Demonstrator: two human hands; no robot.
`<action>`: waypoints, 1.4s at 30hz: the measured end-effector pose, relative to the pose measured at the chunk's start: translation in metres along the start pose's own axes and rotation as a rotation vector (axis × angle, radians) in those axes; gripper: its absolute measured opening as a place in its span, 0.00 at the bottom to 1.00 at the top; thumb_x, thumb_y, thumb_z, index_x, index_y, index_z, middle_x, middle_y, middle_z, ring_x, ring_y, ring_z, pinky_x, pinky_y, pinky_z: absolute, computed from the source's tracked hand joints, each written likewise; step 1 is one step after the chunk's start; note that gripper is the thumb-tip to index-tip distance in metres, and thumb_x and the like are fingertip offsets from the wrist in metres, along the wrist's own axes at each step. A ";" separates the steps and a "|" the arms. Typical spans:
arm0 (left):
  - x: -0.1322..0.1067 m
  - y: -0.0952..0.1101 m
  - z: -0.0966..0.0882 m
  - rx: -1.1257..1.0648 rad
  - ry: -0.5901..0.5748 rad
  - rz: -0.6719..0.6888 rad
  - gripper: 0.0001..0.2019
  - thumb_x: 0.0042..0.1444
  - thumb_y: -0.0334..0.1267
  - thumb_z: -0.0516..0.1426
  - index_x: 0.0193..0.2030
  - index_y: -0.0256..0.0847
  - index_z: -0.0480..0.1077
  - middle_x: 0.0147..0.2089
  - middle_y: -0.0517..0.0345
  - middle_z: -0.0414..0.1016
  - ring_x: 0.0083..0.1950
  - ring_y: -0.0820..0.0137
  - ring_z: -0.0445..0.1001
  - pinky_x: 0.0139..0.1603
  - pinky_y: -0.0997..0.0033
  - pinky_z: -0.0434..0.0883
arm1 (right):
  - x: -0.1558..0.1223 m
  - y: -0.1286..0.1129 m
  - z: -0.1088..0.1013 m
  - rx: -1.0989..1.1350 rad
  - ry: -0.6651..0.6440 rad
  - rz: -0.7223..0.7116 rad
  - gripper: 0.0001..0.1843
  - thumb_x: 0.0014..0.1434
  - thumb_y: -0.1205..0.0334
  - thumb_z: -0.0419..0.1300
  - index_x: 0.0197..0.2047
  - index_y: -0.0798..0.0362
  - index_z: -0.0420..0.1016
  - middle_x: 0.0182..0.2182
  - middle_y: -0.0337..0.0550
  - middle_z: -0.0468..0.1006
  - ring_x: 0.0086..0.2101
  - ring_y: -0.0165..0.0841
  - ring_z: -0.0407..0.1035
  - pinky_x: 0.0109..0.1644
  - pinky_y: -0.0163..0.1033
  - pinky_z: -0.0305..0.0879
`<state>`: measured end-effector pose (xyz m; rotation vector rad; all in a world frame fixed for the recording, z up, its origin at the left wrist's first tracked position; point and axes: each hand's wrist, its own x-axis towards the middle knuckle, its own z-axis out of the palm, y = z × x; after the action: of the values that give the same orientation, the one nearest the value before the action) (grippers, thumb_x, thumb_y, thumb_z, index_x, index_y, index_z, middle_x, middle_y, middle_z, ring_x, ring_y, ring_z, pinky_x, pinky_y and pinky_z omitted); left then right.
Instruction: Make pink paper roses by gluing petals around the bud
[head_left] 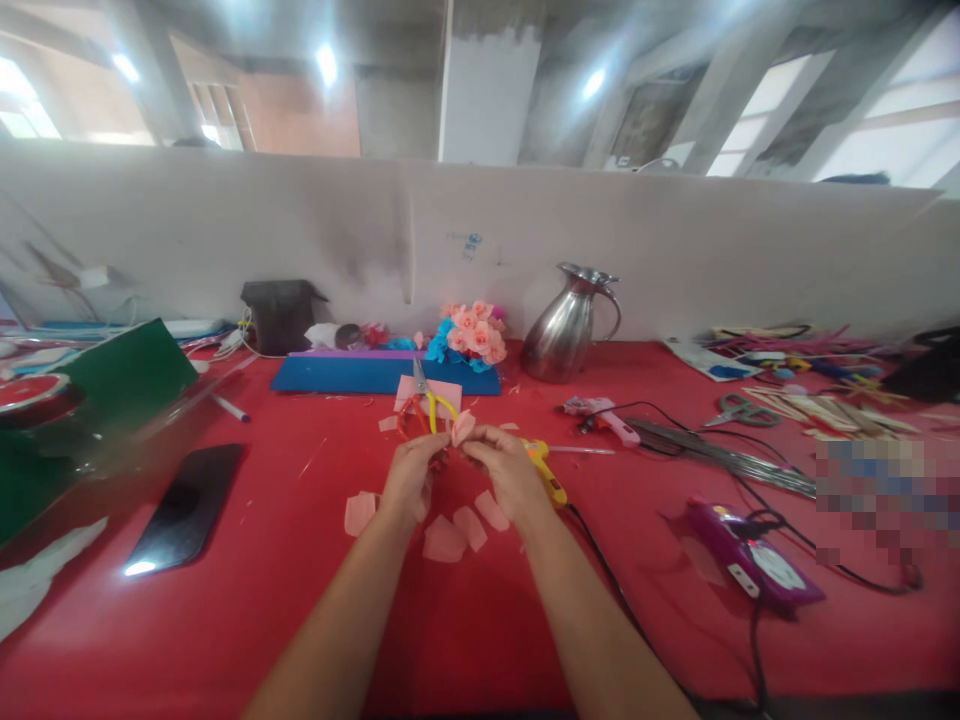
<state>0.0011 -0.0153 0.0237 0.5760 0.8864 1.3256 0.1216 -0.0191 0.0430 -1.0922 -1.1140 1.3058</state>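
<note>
Both of my hands meet over the middle of the red table [300,600]. My left hand [411,475] and my right hand [506,468] are closed, pinching a small pink paper piece [462,427] between their fingertips. Several pink paper petals [444,538] lie on the table just below my hands. Yellow-handled scissors [426,405] lie just beyond my fingers, on more pink paper. A yellow glue gun [546,472] lies beside my right hand.
A black phone [187,505] lies at left near a green sheet [112,385]. A blue foam sheet [360,375], a pink paper bouquet [471,338] and a steel jug [566,325] stand at the back. Pink [604,415] and purple [750,555] glue guns, cables and wire rods lie right.
</note>
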 end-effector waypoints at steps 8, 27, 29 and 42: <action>0.000 0.001 -0.001 0.000 -0.025 -0.028 0.08 0.36 0.35 0.64 0.25 0.34 0.74 0.19 0.61 0.67 0.22 0.80 0.62 0.24 0.78 0.56 | 0.001 0.002 -0.001 -0.037 0.045 -0.026 0.09 0.40 0.59 0.66 0.26 0.52 0.74 0.22 0.36 0.72 0.25 0.28 0.62 0.32 0.35 0.58; -0.005 0.004 0.002 0.135 -0.028 0.007 0.13 0.34 0.39 0.66 0.28 0.34 0.77 0.19 0.61 0.68 0.22 0.80 0.60 0.26 0.76 0.56 | 0.003 0.004 -0.003 -0.054 0.072 -0.052 0.11 0.40 0.58 0.67 0.28 0.51 0.73 0.26 0.37 0.74 0.30 0.31 0.66 0.36 0.36 0.59; -0.004 0.002 0.001 0.132 -0.034 0.013 0.13 0.34 0.39 0.66 0.29 0.34 0.78 0.20 0.60 0.69 0.22 0.80 0.60 0.26 0.76 0.57 | 0.004 0.004 -0.003 -0.058 0.071 -0.044 0.10 0.41 0.58 0.66 0.29 0.51 0.74 0.27 0.37 0.75 0.30 0.30 0.65 0.36 0.36 0.59; -0.005 -0.004 0.002 0.261 -0.066 0.231 0.07 0.42 0.36 0.62 0.30 0.38 0.79 0.29 0.55 0.75 0.31 0.73 0.68 0.35 0.74 0.64 | 0.003 0.004 0.000 -0.096 0.083 -0.091 0.09 0.43 0.55 0.64 0.26 0.51 0.74 0.24 0.37 0.72 0.27 0.30 0.61 0.31 0.36 0.56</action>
<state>0.0049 -0.0202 0.0230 0.9440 0.9670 1.3970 0.1209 -0.0162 0.0387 -1.1422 -1.1610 1.1360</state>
